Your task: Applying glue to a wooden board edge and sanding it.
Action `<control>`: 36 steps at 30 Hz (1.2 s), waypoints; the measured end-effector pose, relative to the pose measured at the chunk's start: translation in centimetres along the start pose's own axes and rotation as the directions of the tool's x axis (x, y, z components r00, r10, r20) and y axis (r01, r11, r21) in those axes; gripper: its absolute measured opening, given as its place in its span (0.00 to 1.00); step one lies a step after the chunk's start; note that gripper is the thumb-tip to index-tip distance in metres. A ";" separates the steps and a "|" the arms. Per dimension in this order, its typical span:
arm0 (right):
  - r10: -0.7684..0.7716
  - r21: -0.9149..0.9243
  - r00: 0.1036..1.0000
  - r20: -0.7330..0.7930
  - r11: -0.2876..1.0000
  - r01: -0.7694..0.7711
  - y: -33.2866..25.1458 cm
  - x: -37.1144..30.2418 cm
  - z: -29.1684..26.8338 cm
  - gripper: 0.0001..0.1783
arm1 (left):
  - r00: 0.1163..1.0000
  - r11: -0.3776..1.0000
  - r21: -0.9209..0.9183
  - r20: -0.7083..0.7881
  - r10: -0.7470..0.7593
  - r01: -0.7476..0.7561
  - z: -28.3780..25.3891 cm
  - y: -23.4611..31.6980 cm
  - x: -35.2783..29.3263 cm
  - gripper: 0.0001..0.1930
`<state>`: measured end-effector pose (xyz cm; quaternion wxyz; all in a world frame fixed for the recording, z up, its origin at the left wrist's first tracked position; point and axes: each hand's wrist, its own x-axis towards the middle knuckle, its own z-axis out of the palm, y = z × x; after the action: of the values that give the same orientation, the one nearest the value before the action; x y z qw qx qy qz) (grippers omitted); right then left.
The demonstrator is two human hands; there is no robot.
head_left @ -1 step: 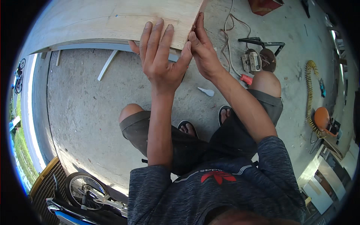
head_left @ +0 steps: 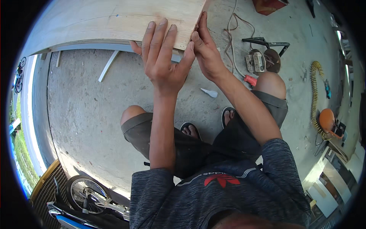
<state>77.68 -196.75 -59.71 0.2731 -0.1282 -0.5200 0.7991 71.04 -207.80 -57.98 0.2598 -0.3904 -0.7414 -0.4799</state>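
Pale plywood is seen at the far side of the scene, where a wide panel is carried above the concrete floor, its near edge lined underneath by a grey-blue strip. The panel's near right corner is covered by both hands. By the left hand, the top face is pressed just in from the near edge; its grip is spread wide, with three fingers laid flat, the thumb angled toward the corner, and nothing seen to be enclosed. By the right hand, the darker right end of the panel is touched; its grip is partly bent, with fingers and thumb set against that end, and whether anything thin is pinched there cannot be told.

As far as can be judged, the large face is already laid in place over the strip, and a thin line with a small blue spot is borne by its surface. Attention seems to be given to the corner, which is judged unfinished while it is steadied from two sides; whether the right end is fastened is hidden by the fingers. No tool is held. A small white bottle with a pointed tip is left lying on the floor, near and to the right of the hands, touched by neither.
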 end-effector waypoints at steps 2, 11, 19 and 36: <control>0.060 0.083 0.995 0.077 0.994 -0.066 -0.7 -0.2 0.5 0.55 | 1.000 1.000 0.001 -0.003 0.000 0.000 -0.2 0.0 0.0 0.21; 0.038 0.109 0.982 0.184 0.992 -0.058 -0.4 0.0 0.6 0.49 | 1.000 0.998 0.057 -0.027 -0.005 0.006 0.0 0.5 -0.3 0.18; 0.036 0.076 0.998 0.050 0.996 -0.040 0.8 0.5 0.5 0.52 | 1.000 0.996 0.094 -0.027 0.001 0.002 -0.1 0.9 0.2 0.16; 0.004 0.209 0.998 0.068 0.978 -0.018 0.4 1.5 0.4 0.50 | 1.000 0.995 0.096 -0.016 0.014 -0.013 0.1 1.0 0.2 0.16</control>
<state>76.16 -196.31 -59.74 0.2630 -0.0749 -0.4412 0.8547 71.78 -207.43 -57.38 0.2877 -0.3786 -0.7587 -0.4453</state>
